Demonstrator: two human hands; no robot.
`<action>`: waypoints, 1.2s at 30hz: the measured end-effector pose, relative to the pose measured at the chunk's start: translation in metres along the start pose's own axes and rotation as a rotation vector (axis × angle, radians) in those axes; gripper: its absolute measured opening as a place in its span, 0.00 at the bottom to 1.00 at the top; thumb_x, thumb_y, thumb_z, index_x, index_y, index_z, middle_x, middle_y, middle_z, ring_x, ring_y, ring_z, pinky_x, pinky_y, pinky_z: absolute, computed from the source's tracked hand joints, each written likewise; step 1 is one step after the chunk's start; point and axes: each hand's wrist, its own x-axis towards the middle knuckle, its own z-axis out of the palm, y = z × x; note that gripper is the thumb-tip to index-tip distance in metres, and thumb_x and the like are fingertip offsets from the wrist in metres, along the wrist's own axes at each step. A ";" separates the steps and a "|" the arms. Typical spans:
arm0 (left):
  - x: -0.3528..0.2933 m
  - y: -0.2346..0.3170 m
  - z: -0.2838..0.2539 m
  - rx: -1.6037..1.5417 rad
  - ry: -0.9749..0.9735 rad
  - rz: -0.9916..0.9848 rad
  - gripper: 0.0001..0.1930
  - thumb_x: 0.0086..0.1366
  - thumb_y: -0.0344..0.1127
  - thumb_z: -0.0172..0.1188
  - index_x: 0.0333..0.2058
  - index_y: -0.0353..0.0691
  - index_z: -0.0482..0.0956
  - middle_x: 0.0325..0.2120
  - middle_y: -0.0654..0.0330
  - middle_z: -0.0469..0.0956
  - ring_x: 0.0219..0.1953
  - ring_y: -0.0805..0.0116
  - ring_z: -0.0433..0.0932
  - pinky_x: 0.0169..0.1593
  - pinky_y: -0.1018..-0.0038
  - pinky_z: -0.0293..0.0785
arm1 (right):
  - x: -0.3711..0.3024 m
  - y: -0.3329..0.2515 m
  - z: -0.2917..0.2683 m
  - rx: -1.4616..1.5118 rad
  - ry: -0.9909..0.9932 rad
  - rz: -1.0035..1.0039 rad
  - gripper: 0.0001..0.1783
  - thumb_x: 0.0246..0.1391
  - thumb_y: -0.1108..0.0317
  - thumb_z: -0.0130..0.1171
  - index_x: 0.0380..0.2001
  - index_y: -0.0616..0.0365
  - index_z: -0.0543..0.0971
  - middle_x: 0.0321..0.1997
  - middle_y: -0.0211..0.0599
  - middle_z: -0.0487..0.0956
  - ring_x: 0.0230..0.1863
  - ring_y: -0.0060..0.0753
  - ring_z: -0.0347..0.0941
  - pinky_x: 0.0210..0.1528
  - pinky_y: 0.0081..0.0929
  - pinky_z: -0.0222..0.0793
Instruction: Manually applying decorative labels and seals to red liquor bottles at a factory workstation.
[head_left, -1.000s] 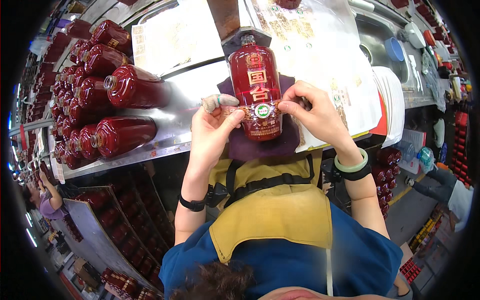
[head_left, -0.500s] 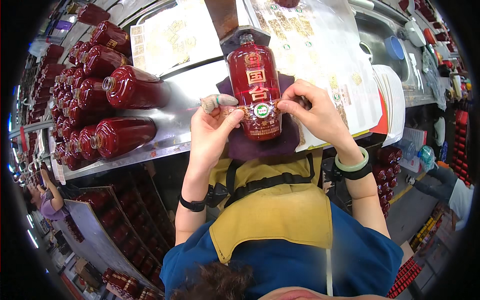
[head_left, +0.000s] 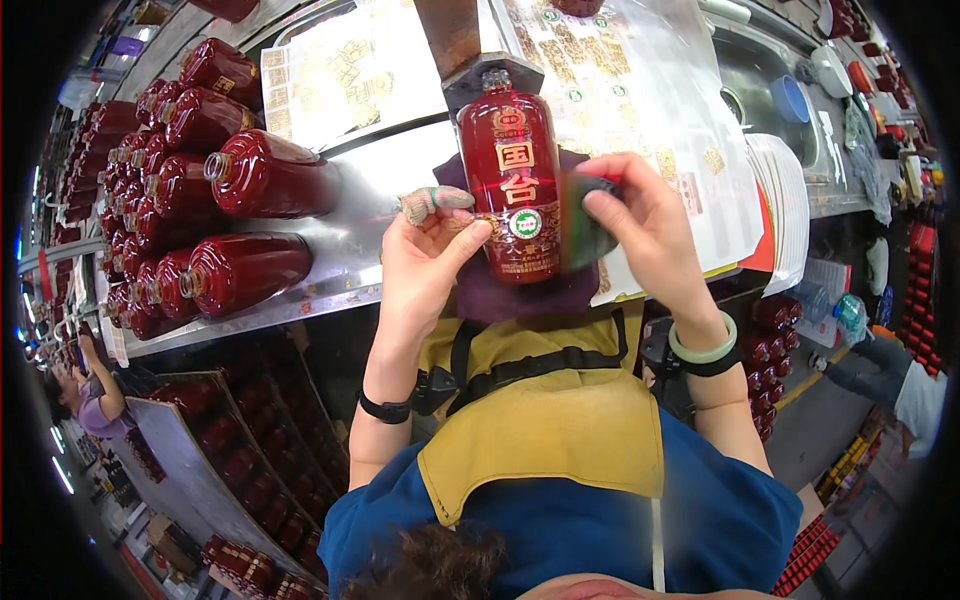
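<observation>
A dark red glass bottle (head_left: 507, 150) with gold characters and a round green-and-white emblem lies on a dark purple cloth (head_left: 500, 303), its neck pointing away from me. A patterned gold label band (head_left: 484, 219) crosses its lower part. At the bottle's left side, my left hand (head_left: 425, 262) pinches the band's end between thumb and fingers; one finger wears a fabric cover. My right hand (head_left: 655, 235) grips a dark green, pad-like thing (head_left: 590, 222), blurred by motion, against the bottle's right side.
Several red bottles (head_left: 265, 175) lie stacked on the left of the metal table (head_left: 375, 185). Gold decal sheets (head_left: 355, 75) lie behind, and another large sheet (head_left: 640, 100) spreads right. A metal sink (head_left: 755, 70) holds a blue bowl (head_left: 788, 96). People stand at both sides.
My right hand has let go of the band's right end and now holds the dark green pad-like thing beside the bottle. My left hand has stayed nearly in place.
</observation>
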 end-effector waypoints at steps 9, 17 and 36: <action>0.001 -0.005 -0.004 -0.043 0.007 -0.038 0.15 0.69 0.23 0.62 0.53 0.33 0.74 0.41 0.62 0.77 0.47 0.75 0.78 0.53 0.76 0.78 | 0.006 0.006 -0.013 0.037 0.058 0.049 0.11 0.67 0.76 0.56 0.50 0.65 0.79 0.42 0.28 0.81 0.41 0.17 0.74 0.45 0.20 0.71; 0.001 -0.012 -0.008 0.040 0.044 -0.039 0.17 0.68 0.23 0.63 0.54 0.32 0.74 0.43 0.59 0.77 0.46 0.73 0.78 0.53 0.75 0.77 | -0.003 -0.001 -0.008 -0.033 -0.077 0.057 0.16 0.67 0.68 0.56 0.53 0.64 0.78 0.46 0.29 0.75 0.42 0.18 0.66 0.49 0.20 0.64; -0.039 -0.035 0.011 1.060 -0.109 0.568 0.41 0.56 0.65 0.69 0.60 0.42 0.78 0.76 0.40 0.41 0.76 0.31 0.37 0.73 0.42 0.43 | -0.011 -0.002 0.015 -0.327 -0.059 -0.269 0.58 0.31 0.59 0.85 0.66 0.69 0.68 0.61 0.53 0.76 0.62 0.50 0.74 0.64 0.39 0.69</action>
